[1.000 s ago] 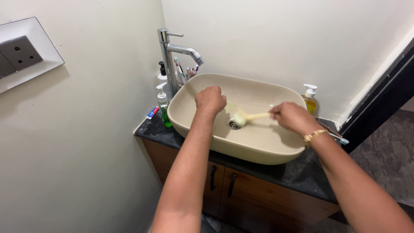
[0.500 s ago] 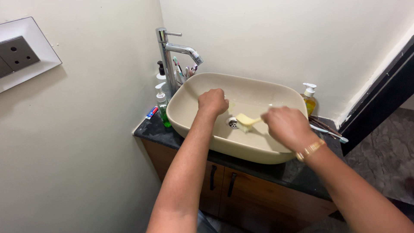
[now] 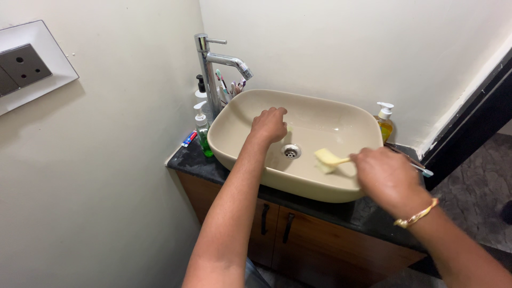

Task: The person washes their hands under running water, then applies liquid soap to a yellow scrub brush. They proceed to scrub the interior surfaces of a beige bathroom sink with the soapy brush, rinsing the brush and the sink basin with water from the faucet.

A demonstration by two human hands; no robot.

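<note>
My right hand (image 3: 388,177) grips the handle of a pale yellow scrub brush (image 3: 327,158), whose head rests on the inner right side of the beige countertop basin (image 3: 341,189). My left hand (image 3: 269,125) is inside the basin to the left of the drain (image 3: 290,152), fingers curled loosely, and I cannot make out anything held in it. A gold bangle sits on my right wrist.
A tall chrome tap (image 3: 209,58) stands at the basin's back left, with toothbrushes (image 3: 229,85) behind it. A green pump bottle (image 3: 202,132) and a small tube (image 3: 188,139) stand on the dark counter at left, a yellow soap pump (image 3: 384,121) at right. Wooden cabinet doors (image 3: 288,229) below.
My right hand has drawn the brush from the drain across to the basin's right side. My left hand has shifted slightly right and its fingers have loosened.
</note>
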